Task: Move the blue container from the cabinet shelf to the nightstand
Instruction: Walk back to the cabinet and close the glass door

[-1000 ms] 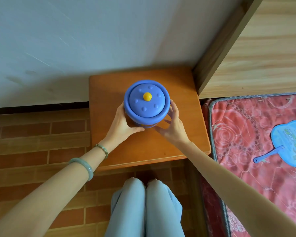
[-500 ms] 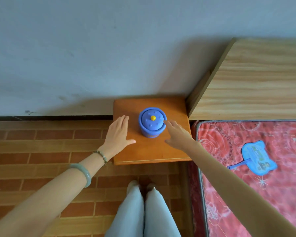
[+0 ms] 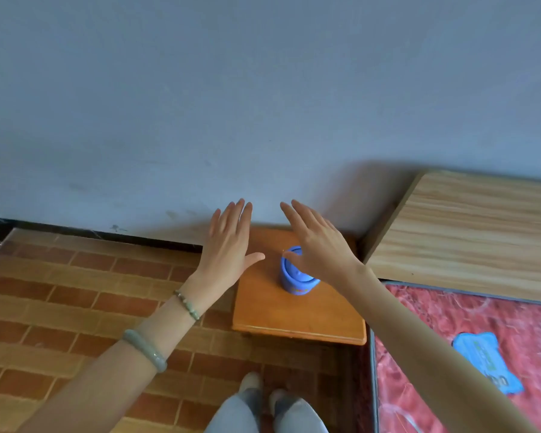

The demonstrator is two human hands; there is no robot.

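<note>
The blue container [image 3: 295,281], round with a lid, stands upright on the orange-brown nightstand [image 3: 300,320] by the wall. My right hand [image 3: 317,245] hovers above it with fingers spread, and in the picture it hides the lid's right half. My left hand [image 3: 228,245] floats open over the nightstand's left edge, apart from the container. Neither hand holds anything.
A light wooden headboard [image 3: 466,232] stands right of the nightstand. A red patterned mattress [image 3: 481,339] with a blue hand fan [image 3: 487,360] lies at lower right. Brick-patterned floor [image 3: 75,292] spreads left, a grey wall [image 3: 231,104] behind. My legs show at the bottom.
Both hands let go of the container, which now stands on the nightstand. They have opened and lifted away. The view has pulled back and up.
</note>
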